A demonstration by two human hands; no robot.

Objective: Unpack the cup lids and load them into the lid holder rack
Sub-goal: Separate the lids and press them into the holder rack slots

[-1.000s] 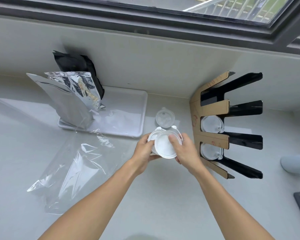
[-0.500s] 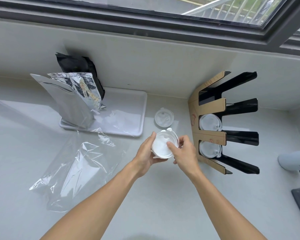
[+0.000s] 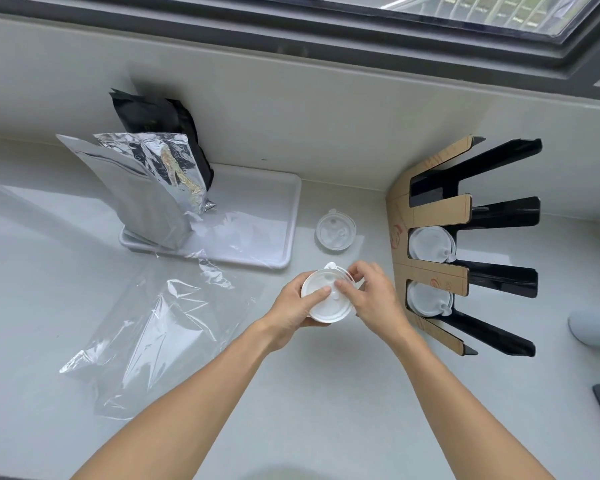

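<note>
To the right of the fingers, near but apart on the counter, the lid holder rack stands with its slots open leftward; two hold lids. Between both hands a stack of cup lids is held, flat face up. It is gripped by the left hand and pinched at its top edge by the right hand, the nearer one.

Pale counter under a window, its far edge against the wall

On the counter: a white tray by the far edge, a clear plastic bag toward the left edge, one loose lid just beside the tray, and the lid rack near the right edge.
</note>
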